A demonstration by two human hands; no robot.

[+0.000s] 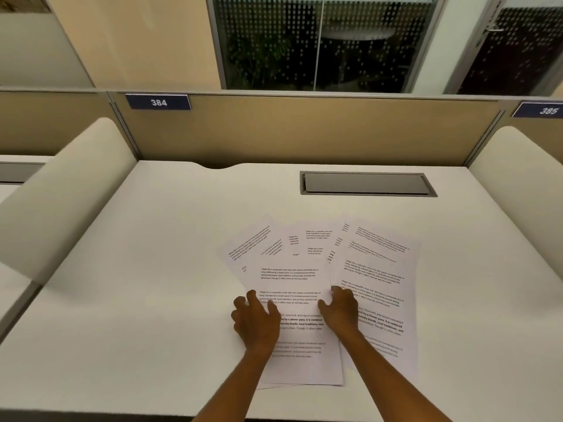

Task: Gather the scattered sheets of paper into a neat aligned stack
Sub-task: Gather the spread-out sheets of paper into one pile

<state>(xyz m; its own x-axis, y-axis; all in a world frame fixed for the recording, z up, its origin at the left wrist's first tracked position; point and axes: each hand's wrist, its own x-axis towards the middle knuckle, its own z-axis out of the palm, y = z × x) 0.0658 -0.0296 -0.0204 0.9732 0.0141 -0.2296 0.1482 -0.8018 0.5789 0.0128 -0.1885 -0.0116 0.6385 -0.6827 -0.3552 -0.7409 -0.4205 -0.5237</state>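
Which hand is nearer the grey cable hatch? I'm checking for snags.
Right. The right hand lies on the papers almost straight below the hatch; the left hand lies farther left of it.

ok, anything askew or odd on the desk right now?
Yes: the printed sheets are fanned out, overlapping at different angles, the left ones tilted left and the right ones tilted right, not an aligned stack. Left hand and right hand press flat on them. No tears or spills visible.
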